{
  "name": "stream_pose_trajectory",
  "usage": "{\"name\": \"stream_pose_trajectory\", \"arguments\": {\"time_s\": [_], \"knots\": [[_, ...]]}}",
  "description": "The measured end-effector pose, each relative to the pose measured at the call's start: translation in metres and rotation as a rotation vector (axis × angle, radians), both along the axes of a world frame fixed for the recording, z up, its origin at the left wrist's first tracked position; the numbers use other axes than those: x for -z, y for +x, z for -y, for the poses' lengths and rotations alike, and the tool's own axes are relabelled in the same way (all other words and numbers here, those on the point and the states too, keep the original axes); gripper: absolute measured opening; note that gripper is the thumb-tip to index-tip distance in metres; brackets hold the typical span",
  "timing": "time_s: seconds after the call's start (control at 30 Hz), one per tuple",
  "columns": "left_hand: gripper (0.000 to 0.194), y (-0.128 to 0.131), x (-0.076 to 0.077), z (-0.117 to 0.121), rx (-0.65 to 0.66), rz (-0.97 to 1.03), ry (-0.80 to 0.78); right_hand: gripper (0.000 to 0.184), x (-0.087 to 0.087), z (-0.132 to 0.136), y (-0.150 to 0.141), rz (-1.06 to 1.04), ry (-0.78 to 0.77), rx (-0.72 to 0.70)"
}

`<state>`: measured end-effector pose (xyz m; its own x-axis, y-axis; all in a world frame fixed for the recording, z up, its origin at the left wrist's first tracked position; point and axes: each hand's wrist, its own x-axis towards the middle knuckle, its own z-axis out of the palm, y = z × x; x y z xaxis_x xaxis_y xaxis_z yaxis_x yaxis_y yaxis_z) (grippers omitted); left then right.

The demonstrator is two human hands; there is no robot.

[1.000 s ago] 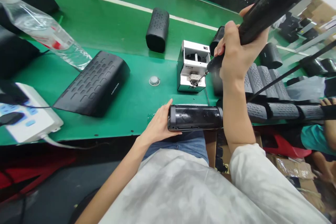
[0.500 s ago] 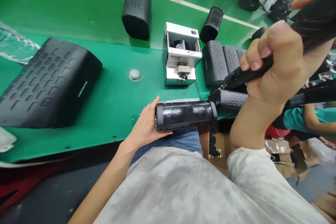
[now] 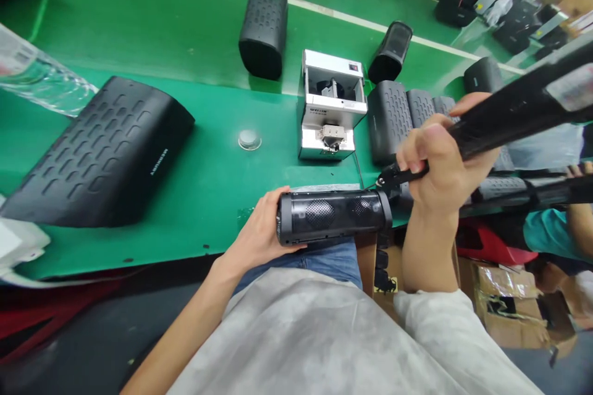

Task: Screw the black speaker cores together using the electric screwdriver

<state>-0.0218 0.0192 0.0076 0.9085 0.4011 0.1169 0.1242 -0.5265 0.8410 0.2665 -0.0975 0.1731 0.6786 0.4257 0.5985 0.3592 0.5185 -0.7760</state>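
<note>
My left hand [image 3: 264, 228] is closed around the left end of a black speaker [image 3: 336, 217], which lies sideways at the bench edge above my lap. Two perforated round grilles show behind its glossy face. My right hand [image 3: 440, 160] grips a long black electric screwdriver [image 3: 514, 114], tilted with its nose down to the left. The tool's tip is close to the speaker's right end; whether it touches, I cannot tell. A white screw feeder machine [image 3: 331, 105] stands just beyond the speaker.
A large black speaker cover [image 3: 106, 148] lies on the green bench at left, beside clear plastic wrap [image 3: 55, 83]. Several more covers [image 3: 391, 120] stand right of the machine. A small round dish [image 3: 249, 139] sits mid-bench. At lower right are cardboard boxes [image 3: 509, 308] and a co-worker's teal sleeve [image 3: 553, 234].
My right hand has come down and left with the screwdriver, bringing its tip nearer the speaker's right end. My left hand keeps its hold. The view has shifted slightly.
</note>
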Motion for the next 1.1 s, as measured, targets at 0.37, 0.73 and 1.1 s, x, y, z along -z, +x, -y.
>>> {"name": "stream_pose_trajectory", "arguments": {"time_s": [0.37, 0.73, 1.1], "knots": [[0.116, -0.004, -0.007, 0.002, -0.005, -0.006, 0.073, 0.028, 0.007, 0.009, 0.0, 0.019, 0.052, -0.077], [0.123, 0.0, -0.003, 0.0, -0.025, -0.018, 0.075, 0.028, -0.016, 0.006, 0.009, 0.109, 0.04, -0.173], [0.131, 0.003, 0.002, 0.001, -0.034, 0.023, 0.091, 0.018, -0.043, -0.088, 0.003, 0.22, 0.365, 0.125]]}}
